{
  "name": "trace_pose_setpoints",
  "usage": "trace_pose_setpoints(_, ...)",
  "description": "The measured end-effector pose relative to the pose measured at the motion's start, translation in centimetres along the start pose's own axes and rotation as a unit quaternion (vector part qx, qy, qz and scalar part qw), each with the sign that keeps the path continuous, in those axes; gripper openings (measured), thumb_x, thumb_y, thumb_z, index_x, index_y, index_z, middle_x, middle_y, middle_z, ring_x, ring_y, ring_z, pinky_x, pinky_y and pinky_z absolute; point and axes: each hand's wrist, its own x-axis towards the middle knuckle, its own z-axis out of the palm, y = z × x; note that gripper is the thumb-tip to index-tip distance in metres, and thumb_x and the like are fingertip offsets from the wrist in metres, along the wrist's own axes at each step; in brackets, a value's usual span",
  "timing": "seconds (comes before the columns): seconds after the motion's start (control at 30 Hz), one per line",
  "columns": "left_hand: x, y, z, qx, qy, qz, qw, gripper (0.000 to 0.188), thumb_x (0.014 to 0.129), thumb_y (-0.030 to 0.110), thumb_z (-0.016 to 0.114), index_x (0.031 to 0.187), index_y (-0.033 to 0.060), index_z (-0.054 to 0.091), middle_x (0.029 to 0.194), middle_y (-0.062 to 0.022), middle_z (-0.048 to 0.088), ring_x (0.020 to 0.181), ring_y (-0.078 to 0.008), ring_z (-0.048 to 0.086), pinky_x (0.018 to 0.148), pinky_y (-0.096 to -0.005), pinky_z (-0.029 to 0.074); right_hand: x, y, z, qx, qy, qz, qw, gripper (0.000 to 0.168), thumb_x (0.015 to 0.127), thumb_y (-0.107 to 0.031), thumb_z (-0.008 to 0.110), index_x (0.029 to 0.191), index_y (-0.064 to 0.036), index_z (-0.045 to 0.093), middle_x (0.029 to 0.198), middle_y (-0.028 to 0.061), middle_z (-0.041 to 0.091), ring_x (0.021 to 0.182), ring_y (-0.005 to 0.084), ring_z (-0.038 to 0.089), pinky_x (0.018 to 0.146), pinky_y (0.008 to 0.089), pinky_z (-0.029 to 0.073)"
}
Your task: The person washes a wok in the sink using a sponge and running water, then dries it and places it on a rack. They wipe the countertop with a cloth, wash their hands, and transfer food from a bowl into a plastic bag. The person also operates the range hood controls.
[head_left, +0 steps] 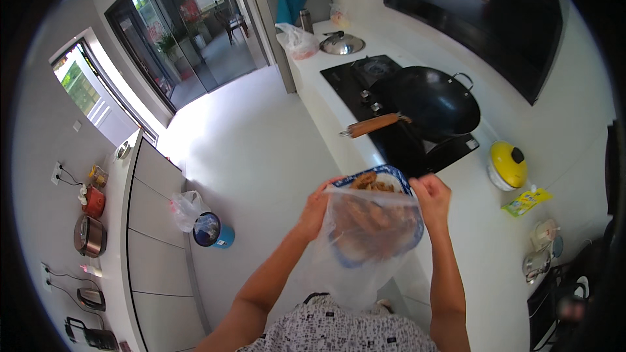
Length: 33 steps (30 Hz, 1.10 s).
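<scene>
A blue-and-white patterned dish [402, 176] holds brown pieces of food [372, 183], and a translucent plastic bag [362, 274] covers most of it. On the left side, my left hand [315, 210] grips the dish's rim together with the bag's edge. My right hand [431, 199] pinches the bag's edge at the dish's right side, its fingers closed. The dish's far edge shows above the bag's opening; the rest is seen blurred through the plastic. Both hands are in front of my torso, beside the counter's edge.
On the black gas hob [408, 151] sits a wok [435, 102], its wooden handle [374, 125] reaching over the white counter [479, 254]. A yellow-lidded pot [508, 165] and a green-yellow pouch [526, 202] are right. A steel lid [342, 44] lies beyond the hob; a blue bin [215, 231] stands on the floor.
</scene>
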Motion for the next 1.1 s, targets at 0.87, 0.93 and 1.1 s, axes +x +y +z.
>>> trace_pose_setpoints(0.87, 14.7, 19.0, -41.5, 0.050, 0.187, 0.025, 0.981, 0.035, 0.091, 0.029, 0.044, 0.101, 0.0009, 0.062, 0.091, -0.0028, 0.063, 0.082, -0.0126, 0.057, 0.073, -0.0248, 0.047, 17.1, 6.7, 44.4, 0.317, -0.437, 0.362, 0.760, 0.026, 0.085, -0.022, 0.057, 0.100, -0.001, 0.060, 0.091, 0.0021, 0.062, 0.081, 0.0090, 0.058, 0.067, 0.0224, 0.046)
trace_pose_setpoints(0.93, 17.6, 22.7, -43.2, 0.023, 0.201, 0.026, 0.979, 0.035, 0.091, 0.028, 0.046, 0.100, -0.0015, 0.061, 0.087, -0.0039, 0.062, 0.079, -0.0121, 0.057, 0.070, -0.0246, 0.047, 20.7, 6.5, 48.1, 0.312, -0.455, 0.363, 0.751, 0.025, 0.085, -0.022, 0.057, 0.100, -0.002, 0.060, 0.092, 0.0015, 0.062, 0.080, 0.0087, 0.058, 0.067, 0.0222, 0.046)
trace_pose_setpoints(1.1, 25.0, 30.1, -49.1, 0.023, 0.186, 0.011, 0.982, 0.033, 0.091, 0.028, 0.047, 0.093, -0.0016, 0.061, 0.083, -0.0066, 0.061, 0.076, -0.0148, 0.058, 0.069, -0.0265, 0.048, 27.5, 6.5, 56.1, 0.320, -0.469, 0.363, 0.739, 0.026, 0.086, -0.022, 0.057, 0.102, -0.001, 0.059, 0.093, 0.0020, 0.062, 0.081, 0.0083, 0.058, 0.067, 0.0225, 0.046)
